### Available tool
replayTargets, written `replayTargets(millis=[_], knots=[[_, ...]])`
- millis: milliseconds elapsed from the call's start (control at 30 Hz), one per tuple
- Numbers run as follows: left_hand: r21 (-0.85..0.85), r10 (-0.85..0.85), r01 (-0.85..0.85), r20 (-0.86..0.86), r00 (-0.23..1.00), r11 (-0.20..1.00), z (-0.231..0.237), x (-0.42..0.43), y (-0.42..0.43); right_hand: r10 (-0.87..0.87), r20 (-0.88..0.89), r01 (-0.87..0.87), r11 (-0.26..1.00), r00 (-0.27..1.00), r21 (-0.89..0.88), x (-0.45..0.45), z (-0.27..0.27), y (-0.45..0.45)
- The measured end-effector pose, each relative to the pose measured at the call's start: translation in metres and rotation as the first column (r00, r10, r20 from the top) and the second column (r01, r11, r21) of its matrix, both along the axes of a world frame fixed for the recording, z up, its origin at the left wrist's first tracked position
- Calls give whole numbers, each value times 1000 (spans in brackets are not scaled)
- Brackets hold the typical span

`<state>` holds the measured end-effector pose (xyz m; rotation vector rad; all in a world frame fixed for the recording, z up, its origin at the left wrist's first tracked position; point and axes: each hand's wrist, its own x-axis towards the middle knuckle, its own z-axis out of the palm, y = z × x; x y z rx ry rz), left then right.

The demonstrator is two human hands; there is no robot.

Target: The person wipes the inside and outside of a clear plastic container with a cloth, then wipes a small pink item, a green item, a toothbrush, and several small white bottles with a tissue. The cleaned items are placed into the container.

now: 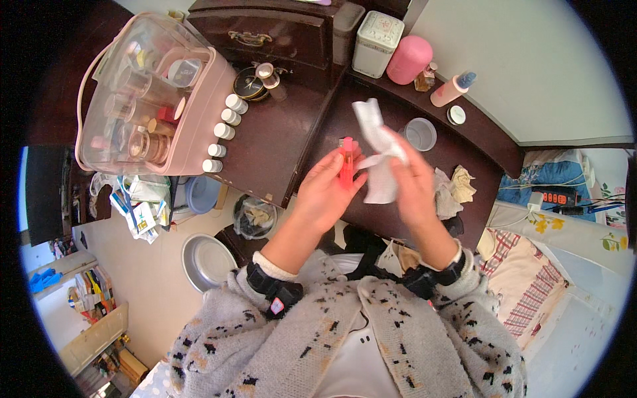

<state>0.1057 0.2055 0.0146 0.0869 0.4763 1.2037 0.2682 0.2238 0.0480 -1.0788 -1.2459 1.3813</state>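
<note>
Upright between the fingers and thumb of my left hand [326, 186] is a small translucent pink-red bottle or tube [347, 166]. Just to its right, my right hand [413, 181] grips a crumpled white tissue [380, 181], one end of which sticks up past the fingers. The tissue's left edge comes close to the fingers of my left hand; whether it touches them I cannot tell. Both hands are above the dark wooden dresser top [333, 119]. Beyond my right hand stands a clear plastic cup [420, 134].
A pink cosmetics case [199, 119] with a clear cover stands left, beside several white-capped small bottles [224, 131]. Crumpled cloths or tissues [463, 184] lie right. A floral tin [377, 45], pink container [409, 59] and spray bottle [450, 90] line the back ledge. A metal basin [209, 262] is below left.
</note>
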Motion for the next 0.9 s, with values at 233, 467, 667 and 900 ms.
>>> replayTargets(millis=[233, 467, 667, 900], knots=[[-95, 109, -124, -150, 983, 988, 9, 7, 6, 109, 275, -181, 950, 955, 254, -49, -13, -16], [40, 132, -129, -77, 988, 991, 15, -6, 20, 22, 527, -288, 856, 850, 428, -30, -13, -10], [85, 102, -91, -138, 985, 992, 12, -28, 30, 161, 549, -338, 911, 820, 237, 3, -3, 0], [-206, 58, -56, 5, 998, 977, 11, -16, 32, -121, 563, -345, 680, 817, 647, -26, 15, 14]])
